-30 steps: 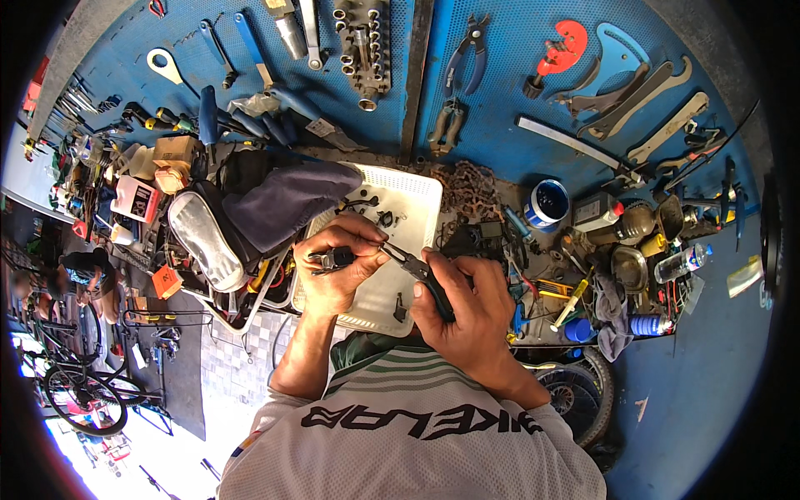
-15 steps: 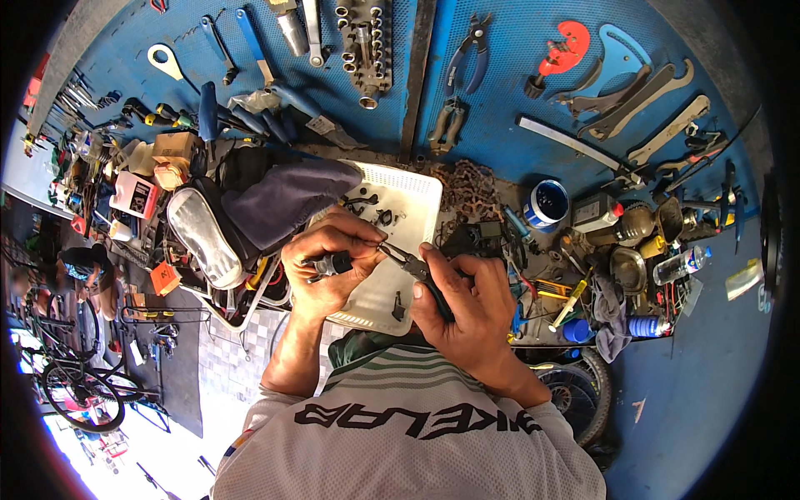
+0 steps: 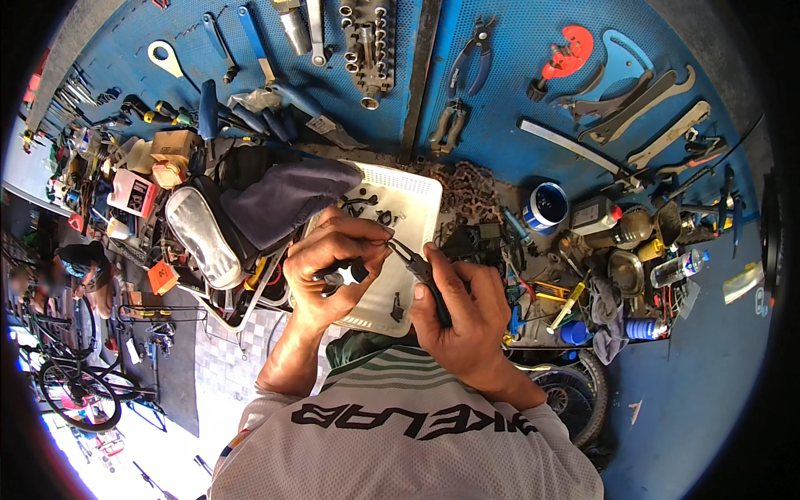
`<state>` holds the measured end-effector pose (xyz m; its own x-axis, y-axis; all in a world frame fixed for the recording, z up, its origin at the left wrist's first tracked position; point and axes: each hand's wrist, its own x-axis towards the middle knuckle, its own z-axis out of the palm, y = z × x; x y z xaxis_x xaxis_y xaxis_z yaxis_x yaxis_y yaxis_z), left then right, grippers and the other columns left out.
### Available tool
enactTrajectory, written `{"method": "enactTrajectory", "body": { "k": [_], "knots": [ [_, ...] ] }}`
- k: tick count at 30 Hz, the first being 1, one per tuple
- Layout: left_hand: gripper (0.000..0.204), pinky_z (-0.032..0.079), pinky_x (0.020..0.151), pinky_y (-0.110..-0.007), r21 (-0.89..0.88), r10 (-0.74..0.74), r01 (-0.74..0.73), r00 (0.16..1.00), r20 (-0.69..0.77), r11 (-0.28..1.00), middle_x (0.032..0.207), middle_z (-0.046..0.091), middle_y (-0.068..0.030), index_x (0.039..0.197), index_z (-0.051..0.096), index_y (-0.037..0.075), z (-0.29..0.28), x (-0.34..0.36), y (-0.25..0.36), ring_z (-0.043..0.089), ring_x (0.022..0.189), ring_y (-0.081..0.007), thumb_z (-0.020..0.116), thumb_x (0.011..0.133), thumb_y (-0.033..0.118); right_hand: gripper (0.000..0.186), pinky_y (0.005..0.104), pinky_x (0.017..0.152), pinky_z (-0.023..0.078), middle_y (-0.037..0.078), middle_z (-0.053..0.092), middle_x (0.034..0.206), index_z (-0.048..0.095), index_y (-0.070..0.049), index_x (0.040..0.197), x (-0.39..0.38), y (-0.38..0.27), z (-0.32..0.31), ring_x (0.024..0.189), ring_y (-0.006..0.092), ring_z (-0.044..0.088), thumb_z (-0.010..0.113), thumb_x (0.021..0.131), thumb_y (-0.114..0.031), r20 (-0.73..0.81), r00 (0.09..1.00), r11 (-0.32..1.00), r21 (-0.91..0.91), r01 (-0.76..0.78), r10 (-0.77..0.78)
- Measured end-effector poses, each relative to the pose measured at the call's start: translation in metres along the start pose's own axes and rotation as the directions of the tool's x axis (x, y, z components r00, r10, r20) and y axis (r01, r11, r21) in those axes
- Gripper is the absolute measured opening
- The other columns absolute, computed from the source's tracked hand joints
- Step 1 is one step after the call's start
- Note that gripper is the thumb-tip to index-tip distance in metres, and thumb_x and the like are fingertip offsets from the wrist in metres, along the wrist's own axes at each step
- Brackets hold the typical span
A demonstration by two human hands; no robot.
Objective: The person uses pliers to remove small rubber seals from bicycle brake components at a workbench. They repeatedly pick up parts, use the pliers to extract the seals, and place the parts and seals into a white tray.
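Tray (image 3: 422, 204) between cloth (image 3: 292, 196) and chains (image 3: 471, 193)

Before you, the tray holds small parts (image 3: 397, 306); your left hand (image 3: 329, 267) is above its left side, your right hand (image 3: 462, 312) by its right edge. The cloth overlaps its far-left corner. Right of the chains sits a tub (image 3: 547, 207).

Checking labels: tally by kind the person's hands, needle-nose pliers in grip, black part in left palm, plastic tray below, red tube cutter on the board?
Hands: 2 (left hand, right hand)
Needle-nose pliers: 1
Black part: 1
White plastic tray: 1
Red tube cutter: 1
Total: 6
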<state>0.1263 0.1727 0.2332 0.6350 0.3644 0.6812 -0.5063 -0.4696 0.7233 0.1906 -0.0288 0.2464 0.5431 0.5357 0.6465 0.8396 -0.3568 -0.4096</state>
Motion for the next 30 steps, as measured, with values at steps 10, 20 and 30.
{"method": "enactTrajectory", "body": {
  "k": [10,20,30],
  "knots": [
    [0.025,0.053,0.079,-0.035,0.044,0.023,-0.023,1.000,0.007,0.999,0.101,0.081,-0.0137,0.088,0.072,0.004,0.001,0.004,0.004,0.072,0.087,-0.0206,0.085,0.074,-0.012,0.043,0.0329,0.060,0.049,0.006,0.062,0.093,0.077,-0.008,0.135,0.001,0.001,0.002,0.074,0.0205,0.057,0.080,0.094,-0.023,-0.005,1.000,1.000,0.004,-0.008,0.008],
    [0.022,0.055,0.082,-0.035,0.022,-0.039,0.038,0.999,0.016,0.999,0.102,0.081,-0.0129,0.088,0.074,0.003,0.003,0.005,0.001,0.072,0.090,-0.0211,0.085,0.075,-0.011,0.033,0.0364,0.064,0.053,0.006,0.067,0.090,0.079,-0.007,0.121,0.002,0.010,0.008,0.076,0.0243,0.063,0.081,0.090,-0.018,-0.034,0.999,0.999,0.054,-0.004,0.006],
    [0.014,0.058,0.083,-0.029,0.026,-0.306,0.307,0.952,-0.034,0.952,0.107,0.079,-0.0114,0.090,0.071,-0.002,0.022,-0.022,-0.043,0.073,0.094,-0.0142,0.082,0.087,-0.010,0.027,0.0417,0.068,0.057,0.008,0.072,0.091,0.077,-0.008,0.112,-0.004,0.034,0.027,0.079,0.0312,0.071,0.079,0.090,-0.023,0.171,0.961,0.971,0.064,-0.230,0.217]
  ]
}}
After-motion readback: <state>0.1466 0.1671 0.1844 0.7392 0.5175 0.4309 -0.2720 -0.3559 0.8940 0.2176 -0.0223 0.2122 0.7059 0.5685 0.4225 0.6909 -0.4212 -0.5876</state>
